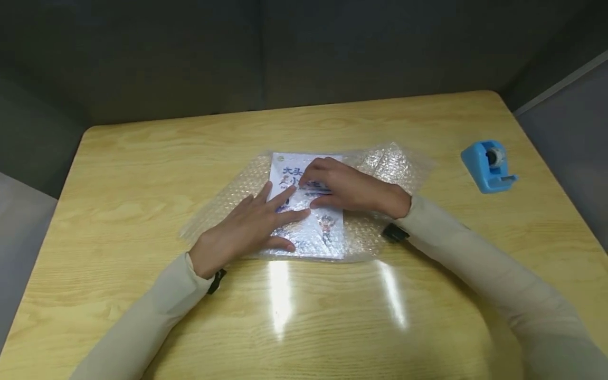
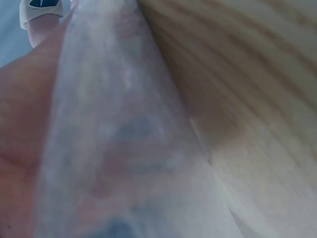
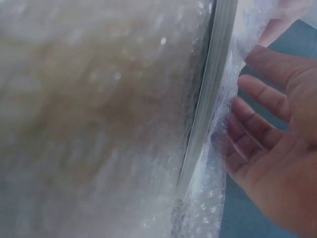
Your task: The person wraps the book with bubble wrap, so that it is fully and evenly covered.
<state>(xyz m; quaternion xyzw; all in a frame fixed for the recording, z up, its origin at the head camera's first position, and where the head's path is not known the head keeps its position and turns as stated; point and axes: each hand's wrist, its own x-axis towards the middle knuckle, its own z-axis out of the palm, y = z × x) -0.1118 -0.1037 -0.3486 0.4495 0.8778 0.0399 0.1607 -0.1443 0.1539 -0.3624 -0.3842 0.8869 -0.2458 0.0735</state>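
A thin book lies in the middle of the wooden table, on top of a sheet of bubble wrap that is spread out flat under it. Part of the wrap is folded over the near half of the book, so the pictures there look cloudy. The left hand lies flat on the left side of the book with its fingers straight and spread apart, pressing the wrap down. The right hand rests on the far part of the cover with its fingers bent, holding the edge of the wrap there. The cover has big blue Chinese writing and a small cartoon child. A blue tape holder sits well apart on the right side of the table.
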